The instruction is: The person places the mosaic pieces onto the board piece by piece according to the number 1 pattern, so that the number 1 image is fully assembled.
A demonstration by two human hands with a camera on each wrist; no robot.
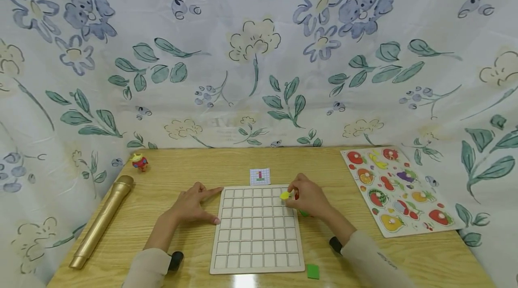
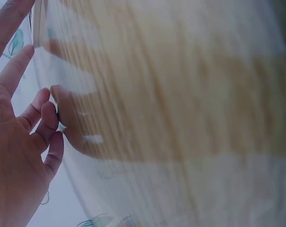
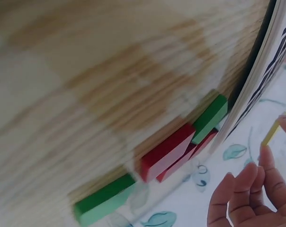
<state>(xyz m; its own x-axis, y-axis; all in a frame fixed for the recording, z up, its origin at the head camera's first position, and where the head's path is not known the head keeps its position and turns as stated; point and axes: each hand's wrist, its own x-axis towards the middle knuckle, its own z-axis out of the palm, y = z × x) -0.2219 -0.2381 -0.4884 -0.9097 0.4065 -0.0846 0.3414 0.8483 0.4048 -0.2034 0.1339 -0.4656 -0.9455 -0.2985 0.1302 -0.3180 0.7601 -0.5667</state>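
A pale wooden grid board (image 1: pixel 259 221) with square cells lies flat on the table. My right hand (image 1: pixel 309 198) pinches a thin yellow tile (image 1: pixel 285 195) between thumb and finger over the board's upper right cells; the right wrist view shows this tile (image 3: pixel 271 133) edge-on. My left hand (image 1: pixel 190 204) rests by the board's left side, with index finger at the upper left corner and thumb against the edge. Red tiles (image 3: pixel 167 151) and green tiles (image 3: pixel 105 199) lie on the table by my right hand, partly hidden in the head view. Another green tile (image 1: pixel 313 271) sits near the lower right corner.
Behind the board lies a small gridded card (image 1: pixel 260 176) with a coloured pattern. On the left are a gold microphone-shaped object (image 1: pixel 103 220) and a small toy figure (image 1: pixel 139 162). A fruit puzzle board (image 1: pixel 398 191) lies at the right. A floral curtain (image 1: pixel 259 63) backs the table.
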